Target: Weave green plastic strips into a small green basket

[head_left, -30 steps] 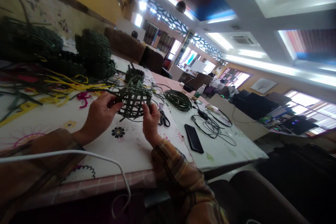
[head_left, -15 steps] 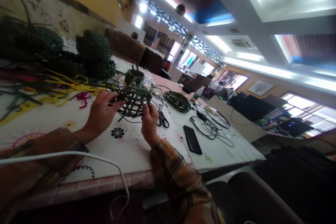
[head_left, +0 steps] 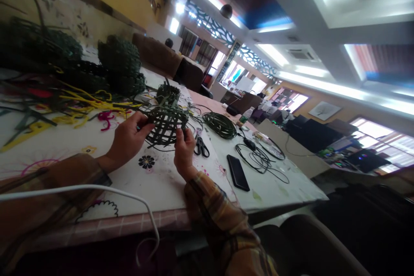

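Between my hands is a small, loosely woven basket (head_left: 164, 128) of dark green flat strips, held just over the table. My left hand (head_left: 129, 136) pinches its left rim between thumb and fingers. On the right side, my right hand (head_left: 185, 146) grips the weave with the thumb upward. Strip ends poke out around the basket. Black-handled scissors (head_left: 202, 148) lie just right of my right hand. Behind the basket sits another small dark woven piece (head_left: 168, 94). The fingertips behind the weave are hidden.
Yellow strips (head_left: 87, 102) and a magenta scrap (head_left: 106, 120) lie to the left, with large green woven bundles (head_left: 119, 62) behind. To the right are a coil of green strip (head_left: 220, 125), a phone (head_left: 238, 172) and a black cable (head_left: 255, 157). A white cord (head_left: 106, 187) crosses in front.
The view has shifted slightly, so the scene sits a little further right. My left hand has moved slightly with it; both hands keep their hold on the basket.
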`<action>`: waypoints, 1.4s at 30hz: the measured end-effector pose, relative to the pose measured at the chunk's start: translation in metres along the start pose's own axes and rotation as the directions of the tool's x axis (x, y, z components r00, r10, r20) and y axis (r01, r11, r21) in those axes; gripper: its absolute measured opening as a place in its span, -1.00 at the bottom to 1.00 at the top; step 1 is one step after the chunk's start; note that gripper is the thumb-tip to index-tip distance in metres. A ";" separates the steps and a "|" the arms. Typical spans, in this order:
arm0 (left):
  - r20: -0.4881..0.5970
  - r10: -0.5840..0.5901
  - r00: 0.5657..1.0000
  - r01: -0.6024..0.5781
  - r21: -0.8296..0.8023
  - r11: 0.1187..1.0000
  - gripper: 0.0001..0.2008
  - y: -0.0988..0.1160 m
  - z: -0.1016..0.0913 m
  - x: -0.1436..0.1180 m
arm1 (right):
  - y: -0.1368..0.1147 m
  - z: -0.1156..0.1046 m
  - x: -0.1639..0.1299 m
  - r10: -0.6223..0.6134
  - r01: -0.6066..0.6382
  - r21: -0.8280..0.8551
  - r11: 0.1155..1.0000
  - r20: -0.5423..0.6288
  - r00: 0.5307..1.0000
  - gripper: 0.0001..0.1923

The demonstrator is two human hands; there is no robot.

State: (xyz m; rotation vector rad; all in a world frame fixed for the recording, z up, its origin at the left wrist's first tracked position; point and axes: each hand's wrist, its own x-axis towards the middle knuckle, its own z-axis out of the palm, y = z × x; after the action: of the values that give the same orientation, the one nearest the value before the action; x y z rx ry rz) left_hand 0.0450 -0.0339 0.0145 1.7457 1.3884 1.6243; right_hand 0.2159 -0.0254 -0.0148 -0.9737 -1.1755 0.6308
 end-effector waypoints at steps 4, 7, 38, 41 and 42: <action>-0.056 0.090 0.994 -0.090 0.002 0.996 -0.72 0.007 -0.001 -0.003 | 0.000 -0.002 0.013 0.172 -0.187 0.225 0.956 0.084 0.982 -0.54; -0.061 0.133 0.989 -0.137 -0.063 0.989 -0.68 0.013 -0.003 -0.008 | 0.003 -0.004 0.020 0.256 -0.295 0.347 0.890 0.155 0.954 -0.50; -0.103 0.026 0.994 -0.035 -0.088 0.995 -0.69 0.009 0.000 -0.007 | -0.006 0.008 0.004 0.320 -0.351 0.417 0.839 0.145 0.936 -0.48; -0.099 0.043 0.994 -0.052 -0.086 0.995 -0.71 0.010 -0.001 -0.007 | -0.006 0.010 0.000 0.308 -0.338 0.423 0.841 0.140 0.941 -0.49; -0.099 0.052 0.994 -0.060 -0.078 0.995 -0.72 0.011 0.000 -0.007 | -0.005 0.011 -0.001 0.301 -0.330 0.428 0.841 0.137 0.944 -0.49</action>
State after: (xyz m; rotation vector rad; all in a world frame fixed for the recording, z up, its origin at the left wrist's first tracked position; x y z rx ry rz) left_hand 0.0501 -0.0443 0.0198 1.6943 1.3074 1.7915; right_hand 0.2045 -0.0257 -0.0099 -0.7561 -0.8690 1.1516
